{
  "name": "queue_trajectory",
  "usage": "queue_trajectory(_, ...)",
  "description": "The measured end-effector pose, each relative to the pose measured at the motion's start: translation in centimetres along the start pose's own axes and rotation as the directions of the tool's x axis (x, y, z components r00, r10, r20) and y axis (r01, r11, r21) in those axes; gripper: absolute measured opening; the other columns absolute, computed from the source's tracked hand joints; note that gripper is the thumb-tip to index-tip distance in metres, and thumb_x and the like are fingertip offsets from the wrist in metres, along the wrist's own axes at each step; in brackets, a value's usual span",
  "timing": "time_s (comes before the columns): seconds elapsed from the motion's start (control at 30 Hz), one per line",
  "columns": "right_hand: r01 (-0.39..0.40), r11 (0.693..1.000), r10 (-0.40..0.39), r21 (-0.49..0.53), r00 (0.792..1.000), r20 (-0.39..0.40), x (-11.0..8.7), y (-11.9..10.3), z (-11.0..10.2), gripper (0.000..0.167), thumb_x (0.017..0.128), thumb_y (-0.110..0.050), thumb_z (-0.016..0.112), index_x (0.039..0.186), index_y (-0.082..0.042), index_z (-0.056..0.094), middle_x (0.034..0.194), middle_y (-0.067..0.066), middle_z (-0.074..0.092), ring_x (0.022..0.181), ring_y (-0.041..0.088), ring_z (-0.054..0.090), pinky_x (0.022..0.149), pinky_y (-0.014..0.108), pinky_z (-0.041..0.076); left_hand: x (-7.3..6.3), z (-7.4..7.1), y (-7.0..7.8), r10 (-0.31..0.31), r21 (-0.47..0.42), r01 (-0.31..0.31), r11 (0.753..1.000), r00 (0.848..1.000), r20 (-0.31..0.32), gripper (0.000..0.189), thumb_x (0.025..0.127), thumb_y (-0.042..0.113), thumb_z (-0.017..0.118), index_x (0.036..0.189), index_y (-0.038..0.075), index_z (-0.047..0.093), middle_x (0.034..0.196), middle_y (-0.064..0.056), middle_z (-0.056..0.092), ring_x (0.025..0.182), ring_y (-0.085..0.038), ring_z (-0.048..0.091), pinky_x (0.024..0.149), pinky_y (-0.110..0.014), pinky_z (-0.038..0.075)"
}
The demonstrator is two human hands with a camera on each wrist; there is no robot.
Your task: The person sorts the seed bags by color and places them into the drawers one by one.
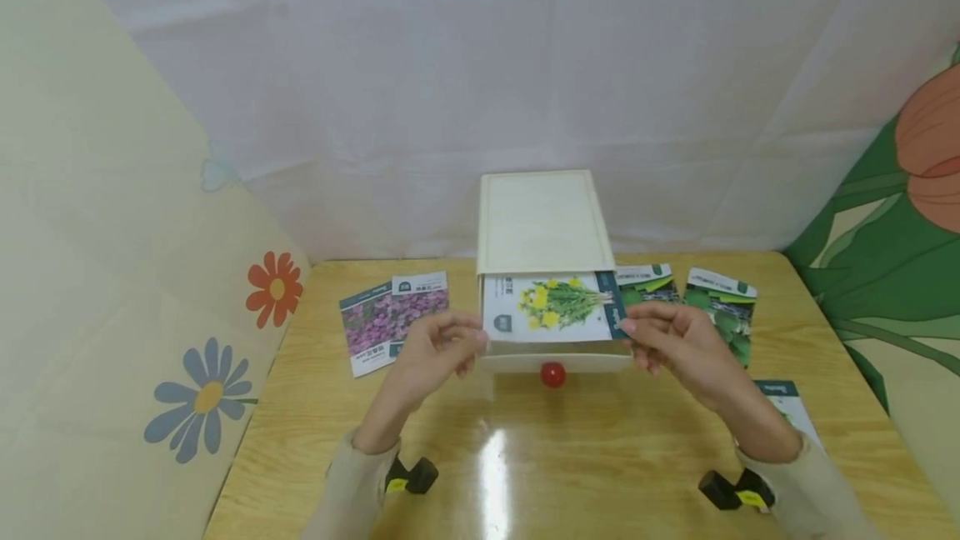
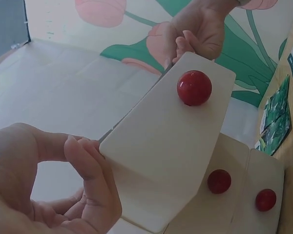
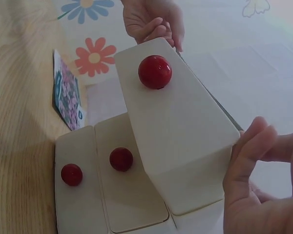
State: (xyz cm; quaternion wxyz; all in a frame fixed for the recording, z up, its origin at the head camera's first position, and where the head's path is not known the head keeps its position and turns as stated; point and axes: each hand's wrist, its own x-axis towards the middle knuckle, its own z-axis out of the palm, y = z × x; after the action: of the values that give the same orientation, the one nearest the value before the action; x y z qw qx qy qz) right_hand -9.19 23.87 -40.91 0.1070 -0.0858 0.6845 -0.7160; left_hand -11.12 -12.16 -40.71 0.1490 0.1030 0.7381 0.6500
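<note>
A small white chest of drawers [image 1: 543, 219] stands at the back of the table with its top drawer [image 2: 161, 141] pulled out. Over the drawer's opening lies a seed packet [image 1: 562, 307] printed with yellow flowers and green stems. My left hand [image 1: 438, 348] pinches the packet's left edge at the drawer's front corner. At the opposite corner, my right hand [image 1: 678, 340] pinches its dark green right edge. Both hands' fingertips are right at the drawer's rim. A red round knob [image 3: 155, 72] sits on the drawer front. Most of the drawer's inside is hidden under the packet.
Two purple-flower seed packets [image 1: 367, 327] overlap left of the chest. Green-leaf packets [image 1: 648, 282] lie on its right, with another packet [image 1: 787, 407] by the right forearm. Two lower drawers [image 3: 132, 195] with red knobs are closed. A patterned cloth [image 1: 915, 273] borders the right side.
</note>
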Motion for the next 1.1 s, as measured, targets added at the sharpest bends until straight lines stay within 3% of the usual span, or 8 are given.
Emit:
queue_trajectory(0.23, -0.034, 0.994, 0.029, -0.107, 0.999, -0.045, 0.5, -0.4, 0.2, 0.014, 0.108, -0.014, 0.065, 0.113, -0.003, 0.072, 0.087, 0.000, 0.079, 0.060, 0.010, 0.065, 0.046, 0.024, 0.053, 0.5, 0.1, 0.1, -0.035, 0.010, 0.036, 0.999, 0.998, -0.050, 0.028, 0.100, 0.011, 0.070, 0.121, -0.008, 0.069, 0.089, -0.018, 0.074, 0.064, -0.013, 0.061, 0.057, -0.020, 0.055)
queue_trajectory(0.37, -0.037, 0.983, 0.021, -0.179, 0.996, -0.086, 0.7, -0.6, 0.4, 0.020, 0.107, -0.017, 0.068, 0.111, 0.002, 0.072, 0.084, 0.000, 0.079, 0.057, 0.013, 0.064, 0.045, 0.028, 0.053, 0.6, 0.1, 0.1, -0.044, 0.019, 0.046, 0.999, 0.996, -0.074, 0.025, 0.101, 0.012, 0.070, 0.119, -0.006, 0.071, 0.088, -0.017, 0.074, 0.062, -0.012, 0.058, 0.053, -0.019, 0.050)
queue_trajectory(0.57, -0.077, 0.955, 0.036, -0.286, 0.989, -0.144, 0.8, -1.2, 0.7, 0.033, 0.105, -0.024, 0.071, 0.117, 0.007, 0.069, 0.083, -0.001, 0.079, 0.057, 0.015, 0.065, 0.045, 0.031, 0.055, 0.7, 0.2, 0.1, -0.035, 0.063, 0.041, 0.997, 0.995, -0.092, 0.021, 0.101, 0.014, 0.070, 0.116, 0.000, 0.073, 0.078, -0.007, 0.069, 0.060, -0.012, 0.055, 0.048, -0.018, 0.045)
queue_trajectory(0.9, -0.100, 0.940, 0.054, -0.326, 0.987, -0.149, 0.9, -1.6, 0.6, 0.039, 0.105, -0.026, 0.071, 0.124, 0.008, 0.067, 0.086, 0.002, 0.079, 0.061, 0.020, 0.067, 0.047, 0.031, 0.055, 0.7, 0.3, 0.3, 0.028, 0.155, -0.014, 0.988, 0.996, -0.089, 0.015, 0.103, 0.016, 0.069, 0.110, 0.004, 0.075, 0.068, -0.003, 0.062, 0.056, -0.012, 0.052, 0.044, -0.018, 0.039)
queue_trajectory(1.1, -0.100, 0.941, 0.057, -0.323, 0.989, -0.138, 1.1, -1.6, 0.3, 0.039, 0.106, -0.026, 0.070, 0.124, 0.008, 0.068, 0.088, 0.003, 0.080, 0.061, 0.020, 0.067, 0.047, 0.030, 0.055, 0.8, 0.2, 0.2, 0.027, 0.188, -0.009, 0.982, 0.995, -0.092, 0.016, 0.104, 0.020, 0.069, 0.108, 0.005, 0.076, 0.066, 0.000, 0.061, 0.055, -0.011, 0.049, 0.042, -0.018, 0.035)
